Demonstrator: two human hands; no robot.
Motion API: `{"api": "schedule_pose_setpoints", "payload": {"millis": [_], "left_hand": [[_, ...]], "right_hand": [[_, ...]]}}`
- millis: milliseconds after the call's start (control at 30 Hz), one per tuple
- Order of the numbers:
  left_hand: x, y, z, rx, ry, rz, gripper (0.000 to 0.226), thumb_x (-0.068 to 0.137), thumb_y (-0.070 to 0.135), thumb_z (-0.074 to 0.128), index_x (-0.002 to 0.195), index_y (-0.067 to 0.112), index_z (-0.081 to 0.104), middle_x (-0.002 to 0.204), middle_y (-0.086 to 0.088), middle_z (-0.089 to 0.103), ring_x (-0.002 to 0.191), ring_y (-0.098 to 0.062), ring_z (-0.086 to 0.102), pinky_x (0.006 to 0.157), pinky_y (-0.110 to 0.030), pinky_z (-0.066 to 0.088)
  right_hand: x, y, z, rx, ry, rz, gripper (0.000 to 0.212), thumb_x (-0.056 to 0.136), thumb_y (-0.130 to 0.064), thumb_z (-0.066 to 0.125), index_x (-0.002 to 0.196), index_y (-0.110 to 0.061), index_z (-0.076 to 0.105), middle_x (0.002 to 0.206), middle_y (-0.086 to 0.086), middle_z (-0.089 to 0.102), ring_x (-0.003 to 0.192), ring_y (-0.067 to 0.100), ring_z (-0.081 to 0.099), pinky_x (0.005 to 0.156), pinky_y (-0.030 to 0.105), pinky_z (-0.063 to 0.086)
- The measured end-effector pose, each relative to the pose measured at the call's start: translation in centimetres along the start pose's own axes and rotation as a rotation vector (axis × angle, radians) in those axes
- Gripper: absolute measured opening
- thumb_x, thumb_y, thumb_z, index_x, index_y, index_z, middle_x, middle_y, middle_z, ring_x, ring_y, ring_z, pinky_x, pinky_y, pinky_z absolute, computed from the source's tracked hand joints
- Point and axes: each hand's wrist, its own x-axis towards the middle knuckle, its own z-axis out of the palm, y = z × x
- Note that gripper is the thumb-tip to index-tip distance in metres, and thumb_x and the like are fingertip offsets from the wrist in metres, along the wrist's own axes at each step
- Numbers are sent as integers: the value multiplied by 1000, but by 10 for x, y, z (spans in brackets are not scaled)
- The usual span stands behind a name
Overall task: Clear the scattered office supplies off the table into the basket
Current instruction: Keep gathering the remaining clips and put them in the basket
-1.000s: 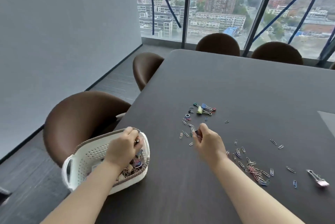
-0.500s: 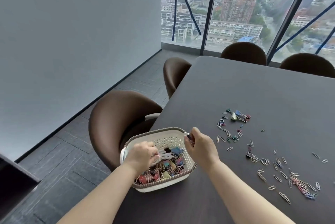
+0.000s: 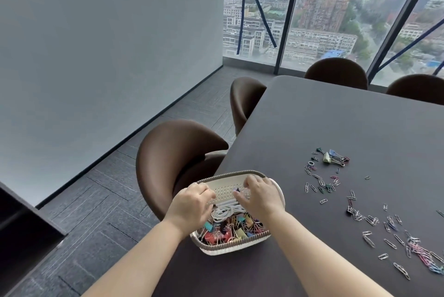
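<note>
Head, right grip maybe empty, basket at table-edge

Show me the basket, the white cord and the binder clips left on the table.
basket point(image 3: 231, 245): head view, its brown front rim.
white cord point(image 3: 222, 213): head view, the coil's middle, inside the basket.
binder clips point(image 3: 332, 157): head view, middle of the small cluster.

The tabletop is dark, matt and smooth. The basket is off-white perforated plastic with a brown, woven-looking rim. The paper clips are thin wire, some bare and silvery, some colour-coated. The binder clips have painted bodies and shiny wire handles. The cord looks like smooth white plastic. The chair is brown, leather-like, with a soft sheen.
</note>
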Motion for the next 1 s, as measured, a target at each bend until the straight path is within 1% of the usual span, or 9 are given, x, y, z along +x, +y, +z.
{"api": "schedule_pose_setpoints", "payload": {"millis": [100, 200, 367, 500, 600, 667, 767, 900, 1000], "left_hand": [[-5, 0, -1, 9, -12, -23, 19, 73, 31, 50, 80, 23, 66, 81, 9, 63, 74, -10, 61, 62, -21, 52], [-5, 5, 5, -4, -9, -37, 16, 66, 23, 73, 80, 22, 67, 81, 8, 63, 75, -12, 62, 65, -22, 52], [5, 25, 12, 30, -11, -35, 14, 68, 26, 65, 80, 20, 67, 81, 6, 64, 76, -15, 63, 72, -29, 53], [10, 38, 11, 70, -8, -66, 18, 65, 22, 77, 79, 20, 67, 80, 5, 65, 75, -15, 64, 67, -30, 54], [10, 47, 12, 87, 8, -99, 11, 69, 26, 68, 77, 20, 67, 79, 5, 65, 73, -16, 63, 64, -31, 55], [11, 57, 18, 88, 0, -104, 11, 70, 28, 64, 77, 20, 67, 79, 5, 64, 72, -16, 62, 60, -30, 54], [19, 81, 31, 55, 11, -71, 11, 69, 21, 72, 80, 19, 67, 81, 4, 64, 74, -17, 63, 60, -29, 53], [44, 138, 60, 16, 48, 32, 22, 74, 29, 48, 80, 19, 67, 83, 3, 64, 74, -17, 61, 66, -28, 52], [66, 184, 93, -34, 7, 110, 23, 72, 28, 46, 80, 19, 66, 84, 4, 63, 74, -17, 59, 65, -28, 49]], "right_hand": [[-2, 5, 7, -7, -92, 32, 48, 83, -59, 46, 113, -22, 49, 120, -3, 52, 116, 21, 40, 99, 33, 34], [-9, 11, 6, -32, -31, 19, 44, 86, -57, 43, 114, -23, 48, 125, -4, 50, 121, 20, 38, 104, 33, 28], [-17, 24, 0, -25, -2, 28, 61, 81, -61, 15, 127, -26, 36, 139, -3, 36, 131, 19, 23, 108, 39, 15], [-11, 32, -5, -51, -37, 20, 62, 88, -63, 21, 138, -27, 25, 151, -3, 20, 139, 20, 8, 113, 45, 5], [-13, 37, -9, -33, -71, -5, 64, 90, -61, 23, 143, -28, 16, 154, -4, 10, 142, 19, -1, 114, 47, -4], [-21, 50, -14, -9, -50, -3, 58, 92, -53, 30, 143, -27, 17, 154, -4, 12, 141, 19, 1, 116, 45, -1], [-41, 87, -21, 2, 36, 44, 52, 92, -44, 38, 139, -25, 26, 149, -3, 25, 137, 19, 18, 114, 39, 12], [-81, 156, -27, -18, 60, 171, 48, 91, -35, 44, 136, -20, 33, 143, -3, 35, 131, 20, 30, 108, 35, 20], [-115, 214, -33, -57, 52, 282, 49, 90, -34, 46, 135, -19, 35, 141, -1, 37, 129, 22, 33, 106, 35, 23]]}}
